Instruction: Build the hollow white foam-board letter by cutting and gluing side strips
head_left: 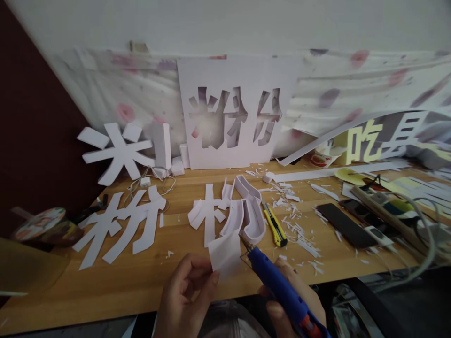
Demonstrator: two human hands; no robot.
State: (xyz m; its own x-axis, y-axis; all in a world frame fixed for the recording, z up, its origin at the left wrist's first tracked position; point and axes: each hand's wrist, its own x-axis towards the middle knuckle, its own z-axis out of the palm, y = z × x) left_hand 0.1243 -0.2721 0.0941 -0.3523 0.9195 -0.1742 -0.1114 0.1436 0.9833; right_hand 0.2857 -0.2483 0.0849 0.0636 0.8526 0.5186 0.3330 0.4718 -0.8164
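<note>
My left hand (192,291) pinches the lower left edge of a white sheet piece (225,256) between thumb and fingers. My right hand (296,295) is wrapped round a blue glue gun (276,281) with a metal nozzle and a wire stand. Its nozzle is at the sheet's upper right edge; I cannot tell if they touch. Just beyond lies a partly built white character (209,211), with curved side walls (254,220) standing up on its right part. A yellow utility knife (275,227) rests to the right of it.
Flat white cut-out characters (121,225) lie at left, below a thick white character (118,152). A board with cut-out openings (214,157) leans on the wall. Scraps (299,230), a black phone (347,225) and a power strip (385,211) with cables are at right.
</note>
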